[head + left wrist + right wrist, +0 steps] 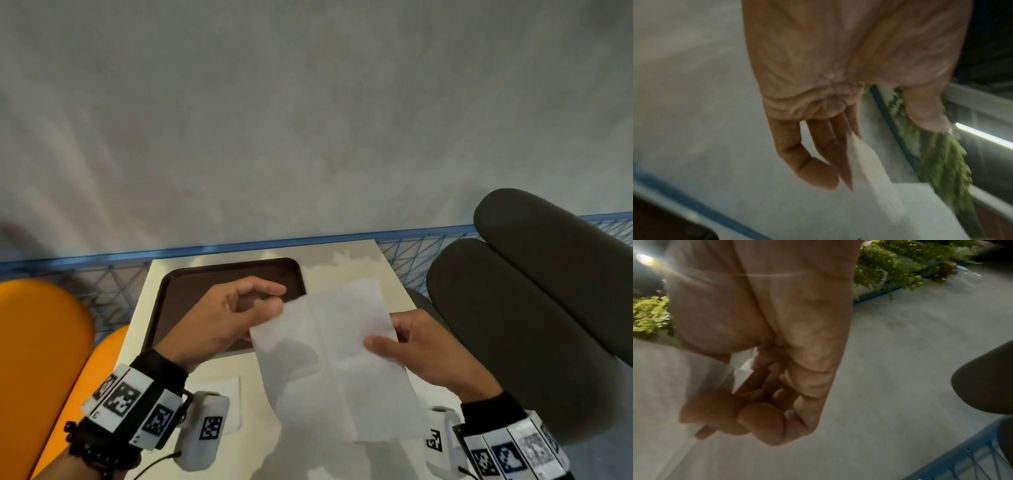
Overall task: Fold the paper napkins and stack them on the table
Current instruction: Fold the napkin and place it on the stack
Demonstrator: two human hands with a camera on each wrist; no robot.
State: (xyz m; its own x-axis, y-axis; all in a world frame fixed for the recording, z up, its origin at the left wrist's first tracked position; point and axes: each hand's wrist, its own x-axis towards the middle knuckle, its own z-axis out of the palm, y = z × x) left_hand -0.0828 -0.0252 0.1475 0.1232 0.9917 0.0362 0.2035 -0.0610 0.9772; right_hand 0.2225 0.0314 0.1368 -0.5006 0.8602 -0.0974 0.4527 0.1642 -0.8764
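Dark brown rectangular plastic tray [191,291] sitting on table's far left part. Orange rounded chairs [37,342] standing left of table. Dark grey padded chair backs [534,308] standing to right. Blue metal railing with wire lattice [239,245] running behind table. Green leafy plants [885,267] showing in wrist views.

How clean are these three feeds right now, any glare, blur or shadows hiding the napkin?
Head view: mostly sharp, wide-angle bend at the edges, hand shadows falling across the napkin. Left wrist view: dim and motion-blurred, the napkin edge smeared beside the left hand. Right wrist view: lamp flare streaks over the right hand, napkin soft and out of focus.
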